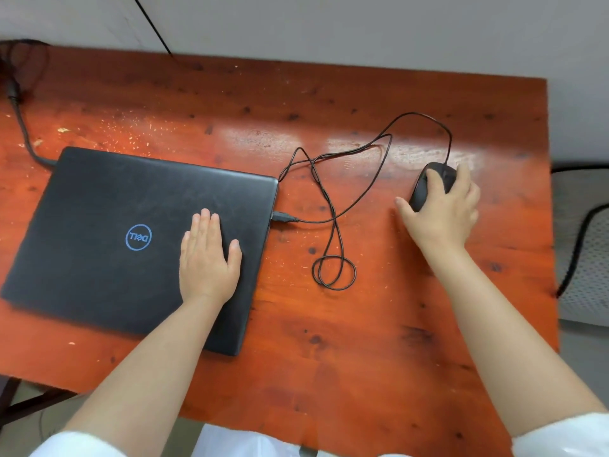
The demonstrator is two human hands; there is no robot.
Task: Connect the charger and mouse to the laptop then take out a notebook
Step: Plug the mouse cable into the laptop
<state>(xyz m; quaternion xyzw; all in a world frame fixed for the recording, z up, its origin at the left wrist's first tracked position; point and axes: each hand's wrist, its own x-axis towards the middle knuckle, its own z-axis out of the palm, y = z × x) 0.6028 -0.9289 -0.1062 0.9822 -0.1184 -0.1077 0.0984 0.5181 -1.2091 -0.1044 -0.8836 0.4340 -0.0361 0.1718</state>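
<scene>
A scratched, reddish-orange wooden desk (329,324) stands against a pale grey wall (362,31), with a grey mesh chair seat (583,245) partly cut off at the right edge. The closed black laptop with a blue round logo (108,222) lies on the desk's left half. The left hand (207,258) rests flat on its lid, fingers spread. The right hand (441,209) cups the black wired mouse (428,186), fingers curled over it. Its thin black cable (333,206) loops across the desk to a plug (283,216) in the laptop's right edge. A thick black charger cord (23,127) reaches the laptop's far left corner; its connection is hard to make out.
</scene>
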